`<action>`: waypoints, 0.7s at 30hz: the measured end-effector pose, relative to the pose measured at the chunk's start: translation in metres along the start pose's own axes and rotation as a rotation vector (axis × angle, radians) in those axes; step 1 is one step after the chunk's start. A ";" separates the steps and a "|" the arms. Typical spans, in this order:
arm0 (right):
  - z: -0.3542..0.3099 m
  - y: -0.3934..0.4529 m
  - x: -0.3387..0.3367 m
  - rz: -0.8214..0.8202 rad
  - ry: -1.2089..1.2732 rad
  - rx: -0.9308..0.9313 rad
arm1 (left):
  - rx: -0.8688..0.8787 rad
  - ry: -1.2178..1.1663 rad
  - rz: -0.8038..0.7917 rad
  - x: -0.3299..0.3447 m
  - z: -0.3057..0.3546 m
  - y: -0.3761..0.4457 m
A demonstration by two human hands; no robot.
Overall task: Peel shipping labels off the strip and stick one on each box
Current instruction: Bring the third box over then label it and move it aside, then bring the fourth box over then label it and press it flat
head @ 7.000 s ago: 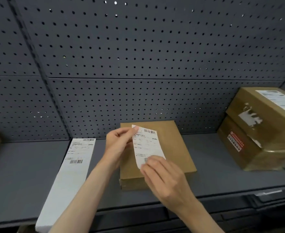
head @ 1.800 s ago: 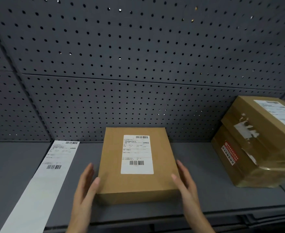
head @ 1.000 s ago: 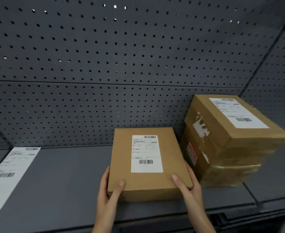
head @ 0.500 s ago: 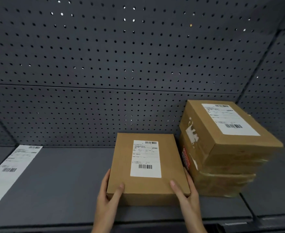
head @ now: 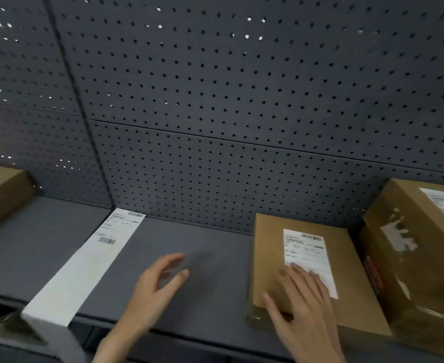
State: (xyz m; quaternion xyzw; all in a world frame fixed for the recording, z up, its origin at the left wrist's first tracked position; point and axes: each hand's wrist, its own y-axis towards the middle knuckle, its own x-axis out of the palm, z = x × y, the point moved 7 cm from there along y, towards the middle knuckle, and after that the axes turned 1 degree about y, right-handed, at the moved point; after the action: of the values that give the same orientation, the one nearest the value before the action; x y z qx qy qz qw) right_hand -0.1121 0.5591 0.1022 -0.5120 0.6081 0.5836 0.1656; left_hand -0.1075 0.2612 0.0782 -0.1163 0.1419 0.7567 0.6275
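My right hand (head: 303, 307) lies flat on the flat brown cardboard box (head: 304, 271), fingers straight and spread, the fingertips (head: 298, 268) resting on the near end of the white printed shipping label (head: 308, 258) stuck to its lid. It grips nothing; it only presses or rests there. Just beyond that box, on the far side from my thumb, stands a stack of taped brown cartons (head: 420, 252), touching or nearly touching it, the top one bearing its own label.

My left hand (head: 158, 289) hangs empty over the bare grey metal shelf (head: 202, 258), fingers loosely curved and blurred, holding nothing. Further out past its fingers lies the long white strip of label backing (head: 84, 268), running from the dark perforated back panel (head: 242, 100) to the shelf's front lip, where it droops over. One printed label shows at its far end. Beyond the strip, at the frame's left edge, sits another plain brown box (head: 1, 189), no label visible on the part I can see.

I judge this box finished and the step in hand to be turning toward the next one. The next move calls for my left hand to fetch an unlabelled box, then pinch a corner of the remaining label and lift it cleanly.
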 end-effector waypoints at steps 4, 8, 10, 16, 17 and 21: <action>-0.068 0.024 0.048 -0.114 -0.079 -0.024 | 0.147 0.367 0.022 -0.094 -0.021 0.022; -0.147 0.050 0.092 -0.140 -0.146 -0.001 | 0.253 0.649 0.002 -0.177 -0.054 0.049; -0.188 0.057 0.110 -0.152 -0.176 0.030 | 0.307 0.772 -0.046 -0.214 -0.065 0.059; -0.303 0.081 0.160 -0.138 -0.216 0.052 | 0.497 0.957 -0.103 -0.312 -0.080 0.083; -0.320 0.085 0.167 -0.136 -0.220 0.041 | 0.523 0.970 -0.097 -0.326 -0.082 0.087; -0.380 0.101 0.193 -0.132 -0.216 0.002 | 0.563 1.007 -0.085 -0.383 -0.094 0.103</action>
State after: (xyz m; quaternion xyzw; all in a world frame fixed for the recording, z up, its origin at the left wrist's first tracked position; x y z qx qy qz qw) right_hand -0.1252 0.1210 0.1029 -0.4848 0.5521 0.6228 0.2687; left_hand -0.1377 -0.1412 0.1329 -0.2963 0.6142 0.5151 0.5193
